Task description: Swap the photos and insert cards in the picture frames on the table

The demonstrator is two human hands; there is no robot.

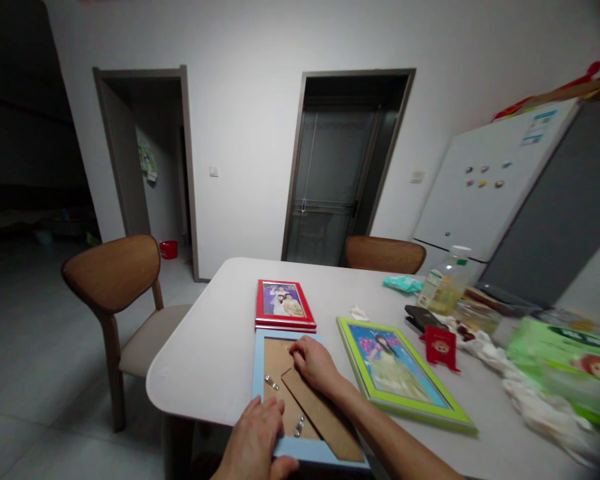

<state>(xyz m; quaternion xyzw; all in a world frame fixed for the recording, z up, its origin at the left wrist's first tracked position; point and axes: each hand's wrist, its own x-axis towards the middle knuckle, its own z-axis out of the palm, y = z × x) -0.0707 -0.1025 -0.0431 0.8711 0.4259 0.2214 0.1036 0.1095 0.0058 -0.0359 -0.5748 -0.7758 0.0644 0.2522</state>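
Observation:
A light blue picture frame (259,363) lies face down at the table's near edge, its brown backing board (275,413) and stand flap (320,417) showing. Small metal clips (299,427) sit on the backing. My left hand (257,433) grips the frame's near left corner, thumb at the near edge and fingers over the side. Near the far end of the backing, my right hand (313,360) has its fingers pinched together; anything between them is too small to make out. Beyond the blue frame is a red picture frame (285,305). A green picture frame (405,373) lies to the right.
The white table (200,360) also holds a plastic bottle (445,283), a dark phone-like object (423,319), a red packet (441,347), crumpled tissues (525,393) and a green tissue pack (565,370). Wooden chairs stand at the left (113,273) and far side (385,253).

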